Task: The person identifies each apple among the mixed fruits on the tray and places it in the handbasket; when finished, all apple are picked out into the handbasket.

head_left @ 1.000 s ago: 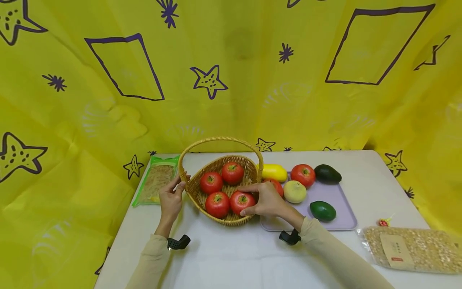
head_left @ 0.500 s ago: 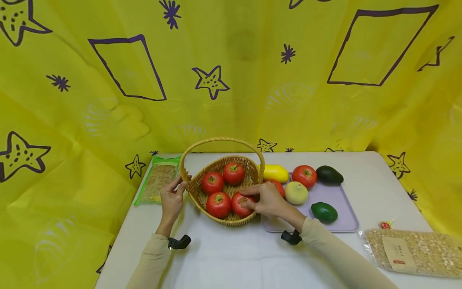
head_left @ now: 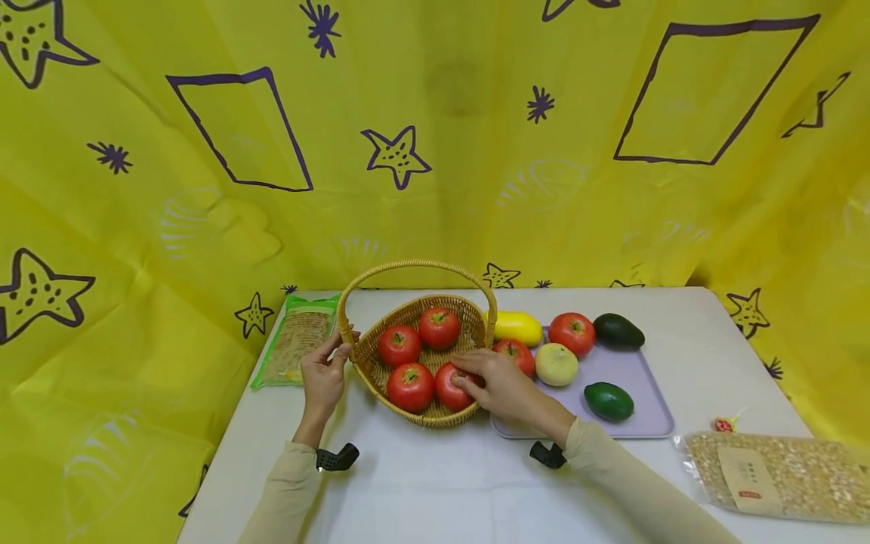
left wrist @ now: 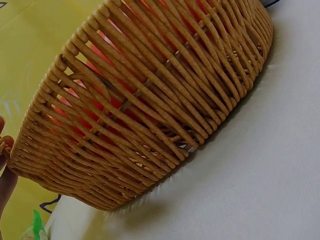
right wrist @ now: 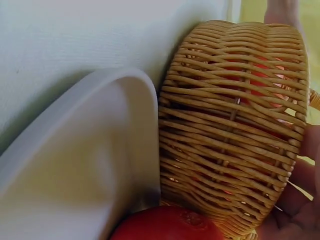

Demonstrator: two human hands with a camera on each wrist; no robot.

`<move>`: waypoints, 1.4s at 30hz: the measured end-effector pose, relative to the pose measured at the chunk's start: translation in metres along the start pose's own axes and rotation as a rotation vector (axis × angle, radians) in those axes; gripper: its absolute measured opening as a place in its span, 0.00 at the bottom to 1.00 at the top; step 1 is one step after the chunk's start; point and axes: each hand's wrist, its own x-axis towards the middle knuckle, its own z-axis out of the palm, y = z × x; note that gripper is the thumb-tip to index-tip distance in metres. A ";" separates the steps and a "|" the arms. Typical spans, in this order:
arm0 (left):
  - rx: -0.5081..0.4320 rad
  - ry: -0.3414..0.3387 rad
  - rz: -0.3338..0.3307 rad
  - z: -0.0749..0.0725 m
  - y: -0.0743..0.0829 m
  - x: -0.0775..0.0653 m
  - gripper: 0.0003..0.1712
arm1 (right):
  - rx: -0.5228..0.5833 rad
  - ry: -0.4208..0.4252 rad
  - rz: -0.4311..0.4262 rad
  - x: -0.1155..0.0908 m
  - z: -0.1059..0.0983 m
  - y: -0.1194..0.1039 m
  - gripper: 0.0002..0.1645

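Note:
The wicker basket (head_left: pixel 435 418) stands on the table with several red apples in it. My left hand (head_left: pixel 322 380) pinches the basket at the left foot of its arched handle (head_left: pixel 416 264). In the left wrist view the basket's woven side (left wrist: pixel 150 105) fills the picture, with fingertips at its far left edge. My right hand (head_left: pixel 506 385) reaches over the basket's right rim and touches the front right apple (head_left: pixel 448 394), fingers and thumb lying over its top and partly hiding it. The right wrist view shows that hand's fingers (right wrist: pixel 295 200) behind the woven rim.
Right of the basket, a lilac tray (head_left: pixel 646 400) carries two apples, a pale round fruit (head_left: pixel 556 365), a dark avocado (head_left: pixel 618 332) and a green fruit (head_left: pixel 608 401); a yellow oblong fruit (head_left: pixel 518 328) lies at its back left. Bagged foods (head_left: pixel 295 347) and oats (head_left: pixel 788 472) flank them.
My right thumb has come off the front of the apple and moved closer to the fingers, loosening the earlier grip; the apple stays in the basket. My left hand keeps its hold.

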 end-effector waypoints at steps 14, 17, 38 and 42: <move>0.012 0.011 -0.007 -0.001 -0.002 -0.002 0.19 | 0.163 0.358 -0.059 -0.033 -0.054 0.031 0.20; -0.001 0.022 -0.011 -0.003 0.000 -0.002 0.19 | 0.191 0.408 0.025 -0.046 -0.078 0.047 0.22; 0.021 0.018 0.012 -0.001 0.000 -0.003 0.18 | 0.000 0.074 0.361 -0.069 -0.125 0.126 0.42; 0.019 0.018 -0.002 0.001 0.000 -0.004 0.19 | -0.014 0.028 0.368 -0.070 -0.123 0.132 0.37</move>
